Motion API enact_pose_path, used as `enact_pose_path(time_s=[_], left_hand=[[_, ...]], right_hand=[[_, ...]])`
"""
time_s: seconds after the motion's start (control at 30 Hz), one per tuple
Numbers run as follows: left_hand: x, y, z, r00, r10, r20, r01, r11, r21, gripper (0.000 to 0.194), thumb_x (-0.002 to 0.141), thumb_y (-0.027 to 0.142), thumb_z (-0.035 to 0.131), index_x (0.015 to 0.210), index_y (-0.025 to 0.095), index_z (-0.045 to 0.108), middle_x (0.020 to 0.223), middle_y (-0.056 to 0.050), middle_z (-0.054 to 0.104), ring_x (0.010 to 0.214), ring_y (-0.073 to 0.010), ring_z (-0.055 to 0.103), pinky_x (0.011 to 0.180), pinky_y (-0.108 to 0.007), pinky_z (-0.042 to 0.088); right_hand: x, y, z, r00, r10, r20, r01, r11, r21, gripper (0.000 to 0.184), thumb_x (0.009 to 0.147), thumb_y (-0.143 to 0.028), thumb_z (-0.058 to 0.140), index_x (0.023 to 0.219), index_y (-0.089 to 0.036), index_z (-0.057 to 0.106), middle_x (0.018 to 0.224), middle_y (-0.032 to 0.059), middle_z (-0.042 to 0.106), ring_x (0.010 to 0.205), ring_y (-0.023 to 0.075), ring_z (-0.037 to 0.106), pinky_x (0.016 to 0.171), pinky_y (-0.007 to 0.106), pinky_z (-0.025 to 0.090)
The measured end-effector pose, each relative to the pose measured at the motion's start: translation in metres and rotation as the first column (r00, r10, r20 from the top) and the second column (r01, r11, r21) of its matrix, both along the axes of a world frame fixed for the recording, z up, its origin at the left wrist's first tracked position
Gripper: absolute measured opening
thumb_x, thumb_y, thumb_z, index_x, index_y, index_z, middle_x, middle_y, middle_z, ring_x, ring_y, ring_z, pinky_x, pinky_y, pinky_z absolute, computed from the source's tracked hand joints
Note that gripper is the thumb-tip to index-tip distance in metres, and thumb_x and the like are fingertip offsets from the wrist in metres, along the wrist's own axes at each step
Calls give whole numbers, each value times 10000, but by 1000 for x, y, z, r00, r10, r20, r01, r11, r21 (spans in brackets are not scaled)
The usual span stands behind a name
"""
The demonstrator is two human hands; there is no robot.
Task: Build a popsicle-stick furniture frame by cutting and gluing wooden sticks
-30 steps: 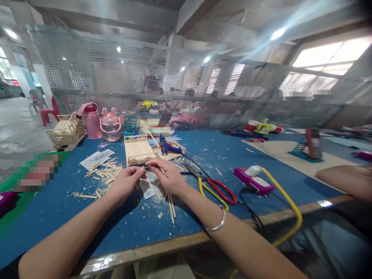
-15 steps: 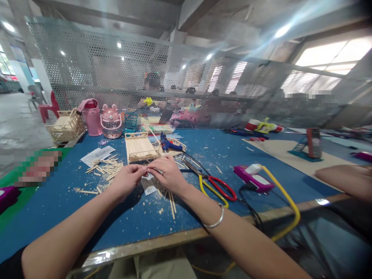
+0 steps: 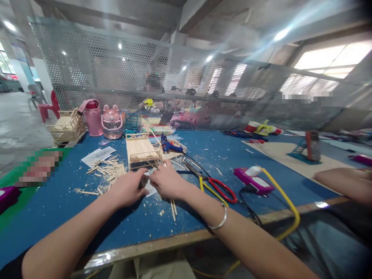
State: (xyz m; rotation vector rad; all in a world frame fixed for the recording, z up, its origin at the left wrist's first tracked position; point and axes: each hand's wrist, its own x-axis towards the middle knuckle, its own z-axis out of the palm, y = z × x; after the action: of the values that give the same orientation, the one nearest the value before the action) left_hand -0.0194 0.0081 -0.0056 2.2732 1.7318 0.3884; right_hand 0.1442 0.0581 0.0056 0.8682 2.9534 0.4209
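The small stick frame (image 3: pixel 142 150) stands just beyond both hands. The left hand (image 3: pixel 128 188) has thumb and fingers parted; the right hand (image 3: pixel 168 181) is curled, and whether it holds something I cannot tell. Loose sticks (image 3: pixel 112 171) lie beyond the left hand, near a paper (image 3: pixel 95 157) with unreadable marks; a blue glue gun (image 3: pixel 172 145) beyond the right, and red-and-yellow-handled pliers (image 3: pixel 204 178) beside it.

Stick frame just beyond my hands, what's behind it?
Behind the stick frame are a pale pack, a teal rack and, farther back, the perforated partition. The frame covers the tabletop right behind it, so anything lying low there can't be seen.
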Motion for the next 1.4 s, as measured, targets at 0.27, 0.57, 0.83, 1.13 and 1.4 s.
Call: enact_pose_path(time_s=[0.27, 0.57, 0.83, 1.13, 1.4], left_hand=[[3, 0, 2, 999, 23, -29, -23, 1000, -11, 557, 713, 324, 607, 1221, 187, 424, 1093, -150, 638, 987, -315, 597, 749, -369, 439], [4, 3, 3, 995, 57, -81, -59, 998, -22, 604, 696, 351, 622, 1234, 166, 419, 1112, -175, 625, 1005, -328, 589, 745, -371, 451], [5, 3, 5, 995, 73, -73, -76, 996, -44, 558, 689, 329, 623, 1200, 187, 447, 1089, -147, 643, 996, -304, 599, 738, -342, 449], [3, 7, 3, 996, 52, -69, -55, 998, -32, 758, 678, 332, 634, 1346, 162, 317, 1168, -179, 602, 1075, -337, 554, 801, -387, 439], [2, 8, 2, 998, 62, -27, -63, 997, -38, 817, 664, 330, 651, 1374, 177, 277, 1175, -172, 601, 1086, -320, 553, 822, -368, 431]], right_hand=[[-4, 5, 3, 995, 89, 38, -90, 996, 16, 211, 836, -227, 440, 820, -168, 642, 808, 69, 696, 791, 214, 566, 798, 414, 231], [-9, 6, 1, 994, 87, 68, -85, 996, -36, 173, 796, -203, 473, 803, -166, 642, 759, 63, 686, 751, 204, 582, 735, 359, 238], [-20, 2, 12, 983, 30, 182, -18, 998, -66, 157, 764, -201, 521, 802, -183, 673, 756, 69, 700, 742, 208, 607, 771, 375, 240], [-20, 3, 18, 972, 47, 230, -24, 995, -100, 196, 777, -203, 486, 770, -183, 681, 779, 72, 704, 738, 198, 613, 765, 366, 236], [-20, 3, 18, 982, 54, 178, -38, 995, -93, 232, 815, -224, 443, 822, -185, 671, 823, 77, 707, 762, 208, 619, 713, 353, 235]])
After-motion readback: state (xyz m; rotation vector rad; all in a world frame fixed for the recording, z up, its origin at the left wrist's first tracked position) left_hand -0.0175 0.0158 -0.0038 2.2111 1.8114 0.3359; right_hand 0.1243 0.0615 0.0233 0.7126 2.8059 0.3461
